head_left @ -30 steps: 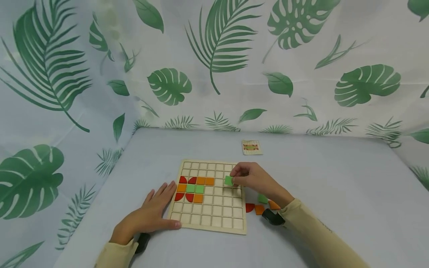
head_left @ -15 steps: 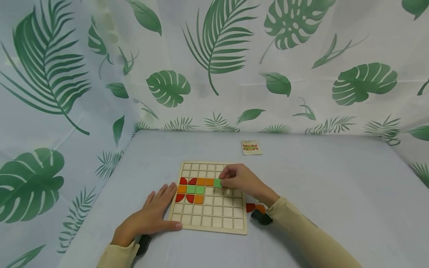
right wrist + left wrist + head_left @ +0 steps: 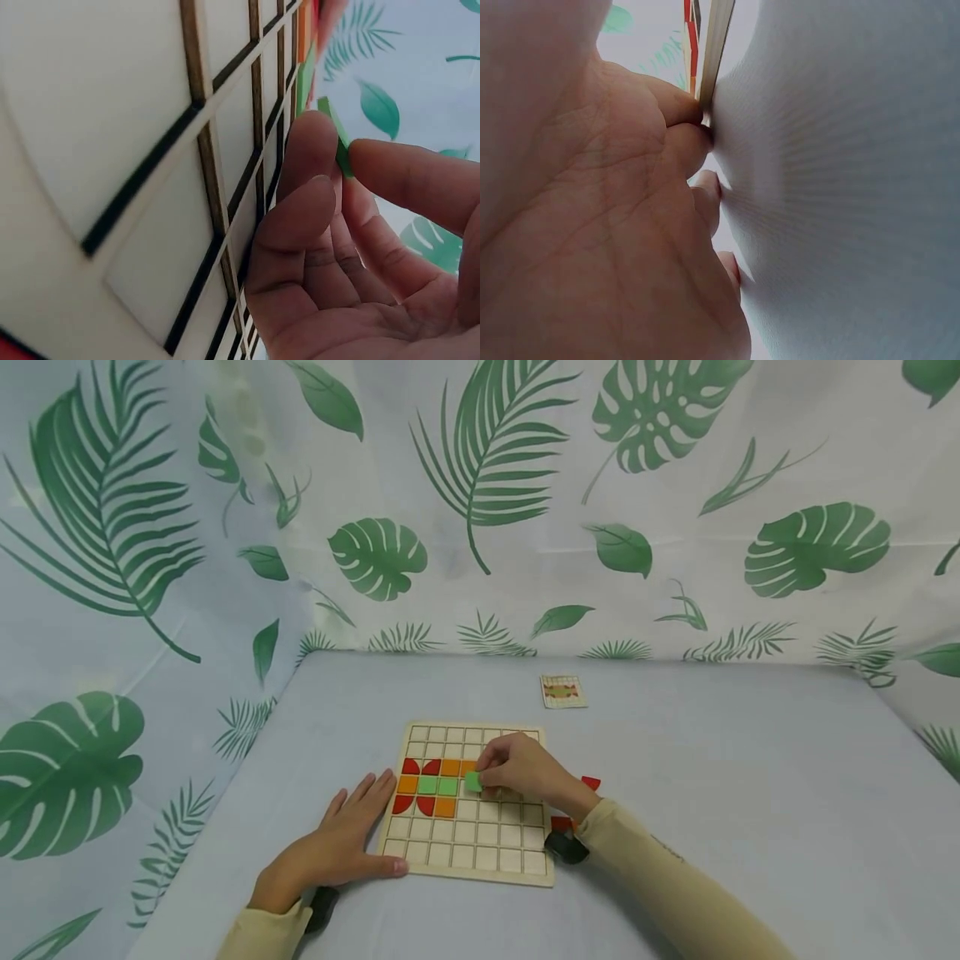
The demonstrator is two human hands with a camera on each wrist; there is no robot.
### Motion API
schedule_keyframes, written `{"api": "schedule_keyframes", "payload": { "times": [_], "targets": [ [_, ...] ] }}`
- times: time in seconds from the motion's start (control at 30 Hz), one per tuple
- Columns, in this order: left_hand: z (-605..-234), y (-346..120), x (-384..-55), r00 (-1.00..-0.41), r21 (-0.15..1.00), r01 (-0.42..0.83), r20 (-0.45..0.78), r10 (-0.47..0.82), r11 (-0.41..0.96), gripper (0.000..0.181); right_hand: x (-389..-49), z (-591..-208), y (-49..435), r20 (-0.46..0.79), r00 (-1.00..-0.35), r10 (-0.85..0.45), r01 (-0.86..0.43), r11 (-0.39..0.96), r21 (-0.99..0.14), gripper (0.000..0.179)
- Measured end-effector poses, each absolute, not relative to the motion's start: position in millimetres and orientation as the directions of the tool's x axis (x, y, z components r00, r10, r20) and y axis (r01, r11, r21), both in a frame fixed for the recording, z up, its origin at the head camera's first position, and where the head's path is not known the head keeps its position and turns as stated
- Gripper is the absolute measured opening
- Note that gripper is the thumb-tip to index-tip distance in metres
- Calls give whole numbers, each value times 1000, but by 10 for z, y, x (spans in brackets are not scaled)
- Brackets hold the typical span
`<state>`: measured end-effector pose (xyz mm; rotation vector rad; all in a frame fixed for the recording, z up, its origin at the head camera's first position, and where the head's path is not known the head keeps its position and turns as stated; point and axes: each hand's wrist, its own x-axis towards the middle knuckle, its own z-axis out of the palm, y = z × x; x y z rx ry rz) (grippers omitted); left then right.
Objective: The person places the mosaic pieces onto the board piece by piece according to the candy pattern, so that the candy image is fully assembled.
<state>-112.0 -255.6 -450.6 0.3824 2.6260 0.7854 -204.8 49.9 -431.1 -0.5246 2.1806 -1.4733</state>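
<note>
My right hand (image 3: 517, 768) pinches a green square tile (image 3: 472, 781) between thumb and fingertips, close over the wooden grid board (image 3: 480, 858). In the right wrist view the green tile (image 3: 335, 135) tilts between the thumb and a finger, just off the grid. Left of it in the head view, red quarter-round tiles (image 3: 402, 803), orange tiles (image 3: 444, 807) and two green tiles (image 3: 427, 785) lie in the board's cells. My left hand (image 3: 330, 839) lies with fingers spread along the board's left side, thumb at the front left corner. The left wrist view shows fingers (image 3: 682, 109) at the board's edge (image 3: 716, 49).
A small card (image 3: 562, 692) printed with a tile pattern lies behind the board on the pale table (image 3: 712, 760). Loose red tiles (image 3: 591, 782) lie right of the board, partly hidden by the right arm. A leaf-print cloth (image 3: 525, 593) rises behind the table.
My right hand has carried the green tile leftward across the board, past the third row, and slightly nearer to me. The left hand has stayed at the board's side.
</note>
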Motion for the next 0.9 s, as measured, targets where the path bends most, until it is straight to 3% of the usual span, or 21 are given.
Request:
{"api": "schedule_keyframes", "payload": {
  "times": [0.4, 0.9],
  "targets": [
    [-4498, -2522, -1110, -901, 564, 143, -266, 343, 813, 125, -2035, -4355, 410, -117, -835, -538, -196, 488, -851, 9],
    [-4497, -2525, -1098, -898, 589, 153, -252, 360, 794, 126, -2012, -4359, 360, -45, -836, -548, -297, 518, -802, 10]
  ]
}}
